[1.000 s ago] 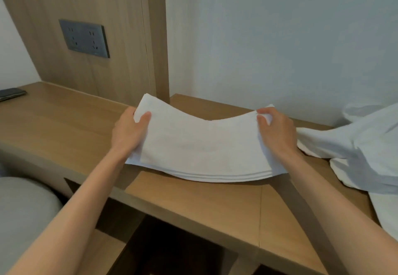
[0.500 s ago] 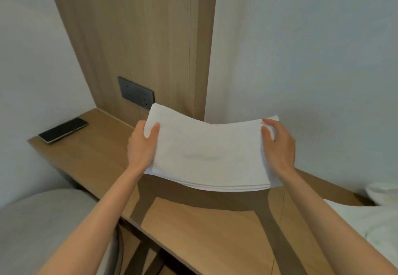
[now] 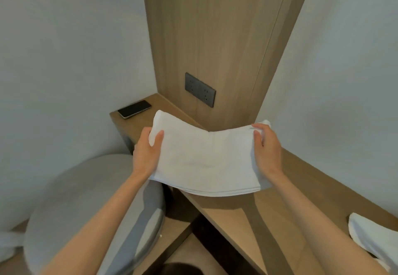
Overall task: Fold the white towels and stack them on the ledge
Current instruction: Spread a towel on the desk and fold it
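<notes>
A folded white towel (image 3: pixel 206 158) hangs in the air above the wooden ledge (image 3: pixel 301 180), sagging a little in the middle. My left hand (image 3: pixel 147 152) grips its left edge, thumb on top. My right hand (image 3: pixel 267 147) grips its right edge the same way. The towel's layered front hem faces me. Another white towel (image 3: pixel 374 240), unfolded, lies on the ledge at the far right, partly cut off by the frame.
A black phone (image 3: pixel 134 109) lies at the ledge's far left end by the wall. A dark socket plate (image 3: pixel 200 89) sits on the wooden panel behind. A round grey stool (image 3: pixel 71 210) stands below left of the ledge.
Both hands have carried the folded towel to the left along the ledge and lifted it off the surface. The view swung left, so the loose towels slid to the right edge.
</notes>
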